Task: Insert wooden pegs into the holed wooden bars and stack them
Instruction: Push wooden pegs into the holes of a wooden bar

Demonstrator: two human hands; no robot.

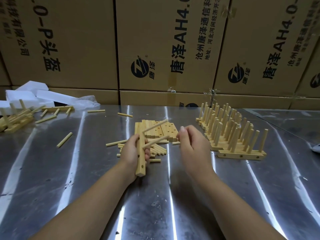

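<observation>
Two pegs (pixel 155 125) sit in the bar (pixel 141 164), which the left grip (pixel 131 151) grasps above the worktop (pixel 69 170). The right grip (pixel 192 144) is blurred, so I cannot tell whether it holds anything. Shallow pegs may drop out if the bar tilts.

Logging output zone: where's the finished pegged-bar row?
Head view, right side of the metal table: finished pegged-bar row stands right of the right hand and the unpegged bar pile.
</observation>
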